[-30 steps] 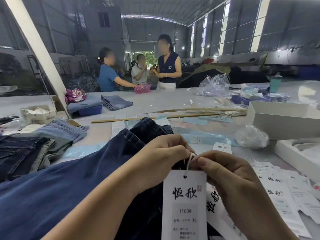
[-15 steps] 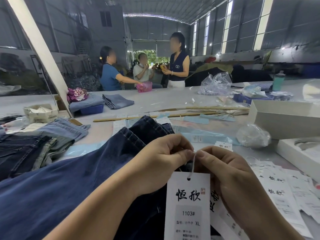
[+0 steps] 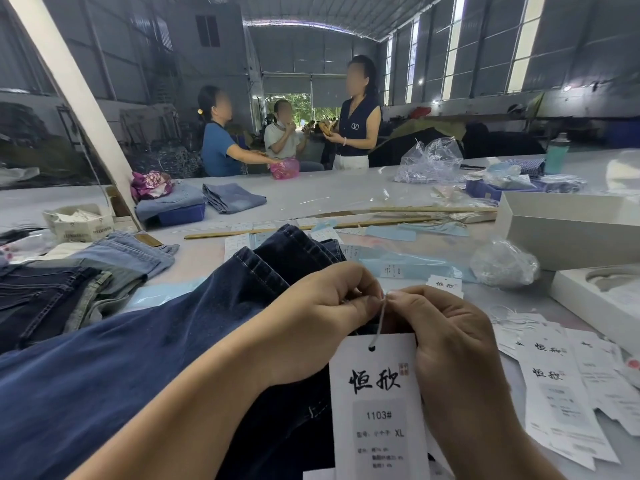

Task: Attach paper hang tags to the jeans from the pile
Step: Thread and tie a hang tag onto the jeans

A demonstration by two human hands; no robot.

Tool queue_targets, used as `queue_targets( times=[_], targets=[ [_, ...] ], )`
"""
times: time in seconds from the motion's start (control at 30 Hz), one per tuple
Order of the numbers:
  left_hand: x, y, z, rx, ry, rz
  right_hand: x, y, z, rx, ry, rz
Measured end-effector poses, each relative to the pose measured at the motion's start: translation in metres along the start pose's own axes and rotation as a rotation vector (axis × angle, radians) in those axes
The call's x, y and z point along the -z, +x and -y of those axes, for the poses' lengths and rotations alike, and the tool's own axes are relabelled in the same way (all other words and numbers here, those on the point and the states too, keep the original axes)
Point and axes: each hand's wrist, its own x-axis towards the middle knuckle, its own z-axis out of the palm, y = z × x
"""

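Dark blue jeans (image 3: 145,358) lie across the table in front of me. A white paper hang tag (image 3: 377,403) with black characters and "1103#" hangs from a thin white string (image 3: 380,320). My left hand (image 3: 322,317) and my right hand (image 3: 450,344) meet above the tag, fingers curled, both pinching the string where it reaches the jeans. The spot where the string meets the fabric is hidden by my fingers. More loose hang tags (image 3: 561,382) lie spread on the table at my right.
A pile of folded jeans (image 3: 52,296) lies at the left. White boxes (image 3: 568,230) stand at the right, with a crumpled plastic bag (image 3: 502,265) beside them. Wooden sticks (image 3: 311,226) and blue paper strips lie further back. Three people are at the table's far side.
My hands stay together on the string. The tag has shifted slightly to the right and down, and the string above it looks a little longer.
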Motion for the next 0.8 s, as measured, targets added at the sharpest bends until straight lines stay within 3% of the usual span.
queue_targets(
  times=[0.17,0.6,0.8],
  targets=[
    [0.002,-0.001,0.003,0.031,-0.126,-0.041,-0.005,0.001,0.001,-0.003,-0.003,0.002],
    [-0.009,-0.007,0.001,-0.14,0.205,-0.238,0.005,0.005,-0.001,-0.056,-0.054,0.005],
    [-0.01,-0.005,0.0,-0.135,0.267,-0.165,0.005,0.006,-0.003,-0.022,-0.092,0.013]
  ],
)
